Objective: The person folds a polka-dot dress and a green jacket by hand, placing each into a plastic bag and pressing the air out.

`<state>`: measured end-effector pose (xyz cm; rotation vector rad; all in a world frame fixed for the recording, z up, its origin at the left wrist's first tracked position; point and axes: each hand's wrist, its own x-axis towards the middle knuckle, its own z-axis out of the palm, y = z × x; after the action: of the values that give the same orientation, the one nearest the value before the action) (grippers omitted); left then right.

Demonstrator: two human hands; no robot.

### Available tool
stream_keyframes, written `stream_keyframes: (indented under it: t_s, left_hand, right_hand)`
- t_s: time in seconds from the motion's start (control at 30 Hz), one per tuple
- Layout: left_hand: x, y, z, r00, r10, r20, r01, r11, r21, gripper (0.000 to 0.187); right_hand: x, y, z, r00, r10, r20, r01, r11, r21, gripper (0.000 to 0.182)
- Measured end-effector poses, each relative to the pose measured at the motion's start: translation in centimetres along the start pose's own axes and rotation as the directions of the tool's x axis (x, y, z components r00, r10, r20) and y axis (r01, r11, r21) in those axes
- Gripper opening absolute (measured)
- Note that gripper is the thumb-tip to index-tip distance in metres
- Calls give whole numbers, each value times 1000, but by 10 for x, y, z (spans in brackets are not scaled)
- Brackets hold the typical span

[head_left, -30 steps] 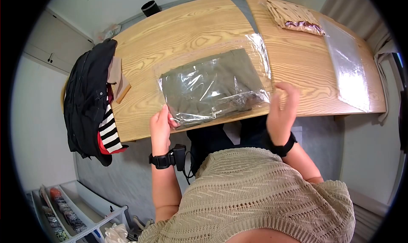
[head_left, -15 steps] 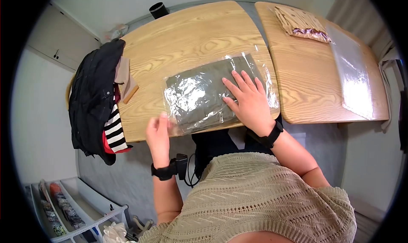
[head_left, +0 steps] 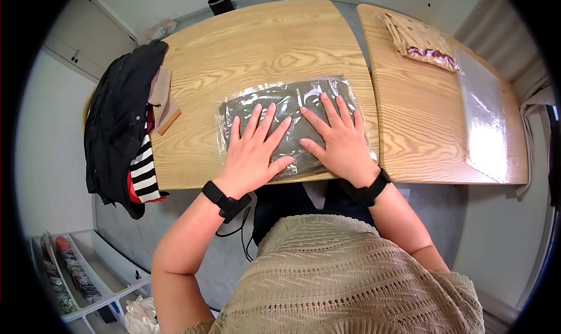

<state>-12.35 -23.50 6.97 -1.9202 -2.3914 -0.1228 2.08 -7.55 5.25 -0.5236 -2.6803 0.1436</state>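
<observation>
A folded grey-green garment in a clear plastic bag (head_left: 295, 103) lies flat on the wooden table near its front edge. On the left part of the bag rests my left hand (head_left: 252, 153), palm down with fingers spread. My right hand (head_left: 342, 144) lies flat on the bag's right part, its fingers also apart. Both palms touch the plastic, and neither hand grips anything. Much of the garment's lower half is hidden under the hands. Each wrist wears a black band.
Dark clothes (head_left: 120, 123) and a striped garment (head_left: 144, 170) hang over the table's left edge. On the right table are a bagged tan garment (head_left: 421, 39) and clear plastic bags (head_left: 482, 112). A black bin (head_left: 221, 4) stands behind; a divided storage box (head_left: 96, 275) is at lower left.
My left hand has let go of the bag's lower left corner and now lies spread on top of it. My right hand stays flat on the bag.
</observation>
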Motion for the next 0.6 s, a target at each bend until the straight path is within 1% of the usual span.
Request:
stream_keyframes:
  t_s: [0.2, 0.43, 0.6]
  left_hand:
    - [1, -3, 3, 998, -1, 56, 5, 998, -61, 70]
    - [3, -6, 7, 996, 1, 93, 9, 994, -113, 70]
    - [2, -6, 10, 995, -1, 103, 12, 994, -107, 70]
  right_hand:
    - [4, -1, 1, 997, 30, 67, -34, 998, 56, 53]
    - [5, -1, 0, 993, 28, 114, -34, 998, 52, 53]
    - [5, -1, 1, 992, 26, 123, -32, 998, 47, 53]
